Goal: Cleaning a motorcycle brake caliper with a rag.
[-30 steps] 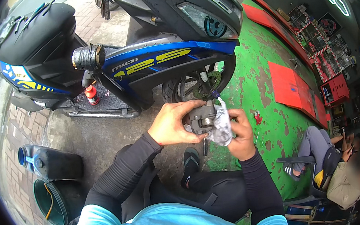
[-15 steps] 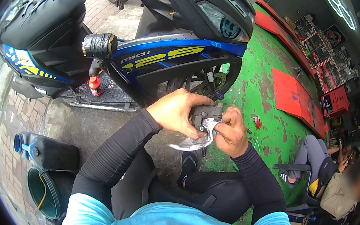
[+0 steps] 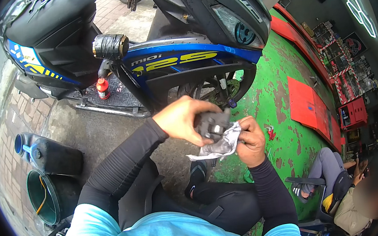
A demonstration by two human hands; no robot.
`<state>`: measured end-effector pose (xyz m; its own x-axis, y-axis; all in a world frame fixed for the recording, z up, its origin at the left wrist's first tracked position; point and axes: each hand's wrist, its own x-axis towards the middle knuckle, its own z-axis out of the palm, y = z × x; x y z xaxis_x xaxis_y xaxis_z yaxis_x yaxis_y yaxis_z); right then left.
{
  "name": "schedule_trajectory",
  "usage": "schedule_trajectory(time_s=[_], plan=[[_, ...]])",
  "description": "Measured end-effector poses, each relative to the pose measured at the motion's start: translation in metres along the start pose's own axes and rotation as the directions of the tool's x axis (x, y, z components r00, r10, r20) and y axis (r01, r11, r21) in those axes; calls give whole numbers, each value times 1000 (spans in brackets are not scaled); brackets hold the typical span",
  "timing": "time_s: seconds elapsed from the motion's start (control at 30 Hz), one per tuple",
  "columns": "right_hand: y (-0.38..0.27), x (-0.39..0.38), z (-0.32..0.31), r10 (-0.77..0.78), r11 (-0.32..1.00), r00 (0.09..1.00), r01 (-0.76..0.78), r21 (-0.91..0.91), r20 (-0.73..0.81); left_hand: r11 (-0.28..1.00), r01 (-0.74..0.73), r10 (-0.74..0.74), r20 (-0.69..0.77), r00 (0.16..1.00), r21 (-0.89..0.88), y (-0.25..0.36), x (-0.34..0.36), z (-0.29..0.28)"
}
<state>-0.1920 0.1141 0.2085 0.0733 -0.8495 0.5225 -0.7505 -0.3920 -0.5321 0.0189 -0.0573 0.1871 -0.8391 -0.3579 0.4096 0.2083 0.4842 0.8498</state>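
Left hand [image 3: 181,119] grips a dark metal part [image 3: 208,124], thumb and fingers spread around its left side; right hand [image 3: 250,141] pinches a smudged white cloth [image 3: 222,146], fingers curled, cloth against part's lower right. Part is in the air between the 2 hands, over the seam of grey concrete [image 3: 94,132] and green floor [image 3: 266,105], below the scooter [image 3: 177,50] front wheel; outline blurred. Containers: 1 red bottle [image 3: 102,89], upright on the footboard [image 3: 124,97] near its silver-tubed lower edge, contents hidden. 1 dark jerrycan [image 3: 61,154] with blue opening, on the concrete toward its left edge by the brick paving [image 3: 14,138]; inside too dark to tell. 1 green bucket [image 3: 70,199] just below it, yellow strip [image 3: 44,194] across its mouth, contents can't be told. Writing: big yellow numerals on scooter's blue side panel, small pale letters above them, pale letters on dark front panel, 1 smiling-face emblem on headlight [image 3: 239,27], white marks on footboard. Bottle print too small.
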Motion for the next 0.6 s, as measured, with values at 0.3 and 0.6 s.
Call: schedule_trajectory(time_s=[0.3,0.6], plan=[[-20,-9,-4,260,948,947,-213,235,-188,991,-127,131,-97,987,45,12,0,4],[-30,8,5,63,995,989,-52,-82,133,989,-44,48,-24,999,140,17,3,9]])
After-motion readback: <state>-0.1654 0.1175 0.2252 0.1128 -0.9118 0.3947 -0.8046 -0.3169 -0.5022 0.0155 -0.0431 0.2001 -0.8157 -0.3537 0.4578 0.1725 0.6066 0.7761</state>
